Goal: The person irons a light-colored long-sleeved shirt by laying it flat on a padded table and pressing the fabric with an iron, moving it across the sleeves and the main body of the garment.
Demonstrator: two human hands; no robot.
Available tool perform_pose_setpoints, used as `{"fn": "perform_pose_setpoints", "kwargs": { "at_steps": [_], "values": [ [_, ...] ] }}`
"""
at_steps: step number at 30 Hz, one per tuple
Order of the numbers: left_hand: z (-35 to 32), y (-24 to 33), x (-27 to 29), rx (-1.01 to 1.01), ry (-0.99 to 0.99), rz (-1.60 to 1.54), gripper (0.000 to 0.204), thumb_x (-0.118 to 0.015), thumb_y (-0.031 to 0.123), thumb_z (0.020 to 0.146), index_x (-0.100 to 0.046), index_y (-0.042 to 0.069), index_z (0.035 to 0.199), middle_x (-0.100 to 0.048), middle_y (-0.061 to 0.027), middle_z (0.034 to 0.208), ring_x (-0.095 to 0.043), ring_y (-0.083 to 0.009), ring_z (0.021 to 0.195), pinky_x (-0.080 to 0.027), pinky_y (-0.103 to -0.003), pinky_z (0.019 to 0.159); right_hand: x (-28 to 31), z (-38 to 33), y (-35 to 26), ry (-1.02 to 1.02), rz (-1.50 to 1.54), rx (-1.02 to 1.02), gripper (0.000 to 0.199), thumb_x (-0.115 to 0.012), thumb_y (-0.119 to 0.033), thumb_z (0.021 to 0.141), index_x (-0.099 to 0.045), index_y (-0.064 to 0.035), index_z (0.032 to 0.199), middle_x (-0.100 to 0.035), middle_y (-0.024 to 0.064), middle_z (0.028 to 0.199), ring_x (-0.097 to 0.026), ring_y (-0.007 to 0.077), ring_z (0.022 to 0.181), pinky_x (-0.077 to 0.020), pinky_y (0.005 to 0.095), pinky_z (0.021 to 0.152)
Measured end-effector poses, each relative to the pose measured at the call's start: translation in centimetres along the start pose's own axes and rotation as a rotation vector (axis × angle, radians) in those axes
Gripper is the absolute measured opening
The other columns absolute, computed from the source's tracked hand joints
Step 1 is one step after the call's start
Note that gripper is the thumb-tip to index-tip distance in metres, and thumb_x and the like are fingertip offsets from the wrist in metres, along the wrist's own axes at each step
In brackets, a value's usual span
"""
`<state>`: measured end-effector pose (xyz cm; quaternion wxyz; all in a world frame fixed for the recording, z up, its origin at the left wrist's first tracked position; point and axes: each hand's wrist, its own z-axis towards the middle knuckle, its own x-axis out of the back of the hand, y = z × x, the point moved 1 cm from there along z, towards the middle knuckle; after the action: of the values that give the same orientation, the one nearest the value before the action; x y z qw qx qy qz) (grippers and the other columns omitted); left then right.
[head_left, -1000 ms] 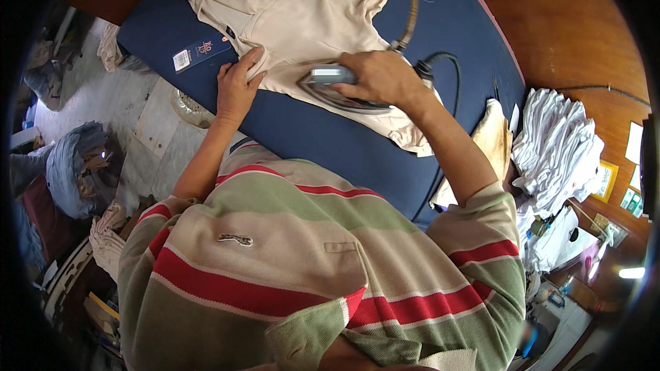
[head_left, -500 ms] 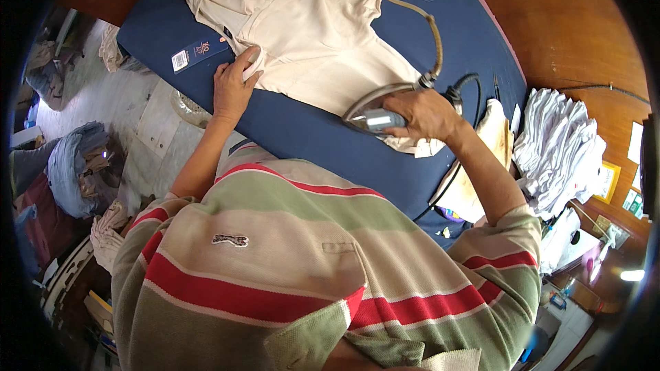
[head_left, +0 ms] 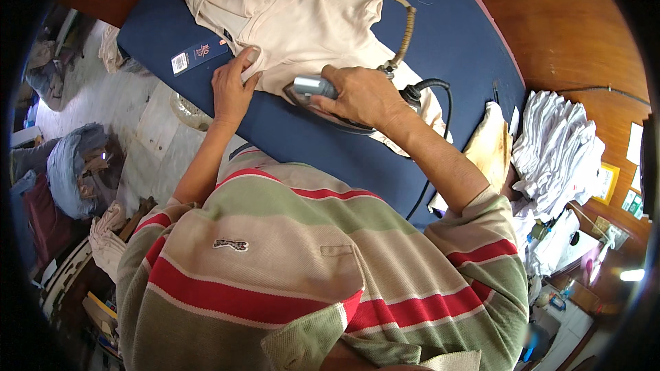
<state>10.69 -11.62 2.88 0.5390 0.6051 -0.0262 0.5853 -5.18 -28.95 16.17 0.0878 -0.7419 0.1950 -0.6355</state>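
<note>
A cream garment lies spread over a board covered in dark blue cloth. My right hand is wrapped round the handle of a steam iron, which rests on the garment along its near edge. A ribbed hose and a black cord run from the iron's rear. My left hand pinches a fold at the garment's left edge between thumb and fingers. Beside that hand, a dark blue tag with a white label lies on the board. My right hand and the iron hide part of the cloth.
On the right hangs or stands a thick stack of white striped garments, next to a yellowish-white cloth pad. A wooden panel borders the board. Bundled blue clothes lie at the left on the floor side.
My right hand has slid the iron leftward along the garment, toward my left hand. The hose and cord have shifted with it. My left hand keeps nearly the same place.
</note>
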Motion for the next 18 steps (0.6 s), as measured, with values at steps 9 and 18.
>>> {"fn": "perform_pose_setpoints", "kwargs": {
  "at_steps": [9,18],
  "values": [
    [-0.1,9.8,-5.4,-0.438,-0.205,-0.209,0.058,-0.055,0.026,0.086,-0.036,0.006,0.136,-0.041,-0.0148,0.136,-0.04,-0.0304,0.124,-0.032,-0.041,0.1,2.8,-3.2,6.1,0.016,-0.038,-0.361,0.046,-0.058,-0.047,0.082,-0.06,-0.0023,0.094,-0.063,0.0221,0.075,-0.064,0.0371,0.073,-0.05,0.0431,0.066],
    [-2.0,8.8,-6.7,-0.392,-0.418,0.336,0.061,-0.049,0.042,0.087,-0.035,0.012,0.138,-0.027,-0.0067,0.147,-0.02,-0.0246,0.137,-0.022,-0.05,0.103,3.5,-2.6,11.9,0.251,-0.061,-0.53,0.051,-0.056,-0.049,0.082,-0.062,-0.0006,0.096,-0.065,0.0223,0.076,-0.065,0.0368,0.075,-0.0512,0.0409,0.069]
  ]
}}
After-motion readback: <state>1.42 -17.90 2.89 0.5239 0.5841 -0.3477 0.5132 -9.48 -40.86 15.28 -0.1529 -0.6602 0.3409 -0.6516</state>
